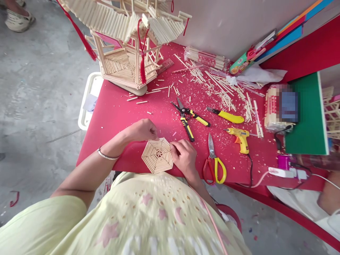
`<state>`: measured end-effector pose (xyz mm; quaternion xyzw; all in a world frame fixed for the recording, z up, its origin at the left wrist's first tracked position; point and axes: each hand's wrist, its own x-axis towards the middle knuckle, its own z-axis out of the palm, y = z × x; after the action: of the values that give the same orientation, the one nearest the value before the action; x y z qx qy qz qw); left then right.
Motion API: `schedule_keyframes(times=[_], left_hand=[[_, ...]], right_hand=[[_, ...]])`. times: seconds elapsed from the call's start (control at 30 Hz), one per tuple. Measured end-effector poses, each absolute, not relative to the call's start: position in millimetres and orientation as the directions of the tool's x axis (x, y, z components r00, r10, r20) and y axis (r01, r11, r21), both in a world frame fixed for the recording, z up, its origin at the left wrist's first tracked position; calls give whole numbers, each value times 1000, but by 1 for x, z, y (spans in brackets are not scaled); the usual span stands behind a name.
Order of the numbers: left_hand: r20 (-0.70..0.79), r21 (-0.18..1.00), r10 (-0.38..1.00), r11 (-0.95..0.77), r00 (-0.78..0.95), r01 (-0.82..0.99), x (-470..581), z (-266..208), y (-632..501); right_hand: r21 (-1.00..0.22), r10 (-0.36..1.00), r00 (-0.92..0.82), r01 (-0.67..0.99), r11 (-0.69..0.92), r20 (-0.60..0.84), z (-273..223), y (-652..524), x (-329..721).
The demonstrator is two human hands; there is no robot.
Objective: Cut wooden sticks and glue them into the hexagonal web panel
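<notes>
A hexagonal panel of thin wooden sticks (159,163), laid in rings around a small star-like centre, is at the table's front edge by my body. My right hand (183,156) pinches its right edge between thumb and fingers. Curled closed, my left hand (142,130) is at the panel's upper left edge; whatever its fingertips hold, if anything, is hidden. Beyond my hands lie yellow-and-black pliers (189,118). To the right are scissors (214,164) with one red and one yellow handle, a yellow glue gun (240,139) and a yellow-handled cutter (228,116).
A stick-built pavilion (127,56) with red tassels stands at the back left of the red table (117,109). Loose sticks (220,85) and scraps litter the back right. Bundled sticks (271,106), a green board (308,124) and a white power strip (281,172) are farther right.
</notes>
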<state>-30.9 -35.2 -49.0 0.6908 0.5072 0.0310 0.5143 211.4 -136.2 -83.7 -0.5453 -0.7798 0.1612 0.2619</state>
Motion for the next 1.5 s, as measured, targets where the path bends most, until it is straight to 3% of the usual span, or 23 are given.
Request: schedule_keyframes(times=[1.5], left_hand=[[-489, 755, 727, 76, 482, 651, -31, -48, -37]], right_hand=[[-539, 936, -271, 765, 352, 226, -85, -137, 212]])
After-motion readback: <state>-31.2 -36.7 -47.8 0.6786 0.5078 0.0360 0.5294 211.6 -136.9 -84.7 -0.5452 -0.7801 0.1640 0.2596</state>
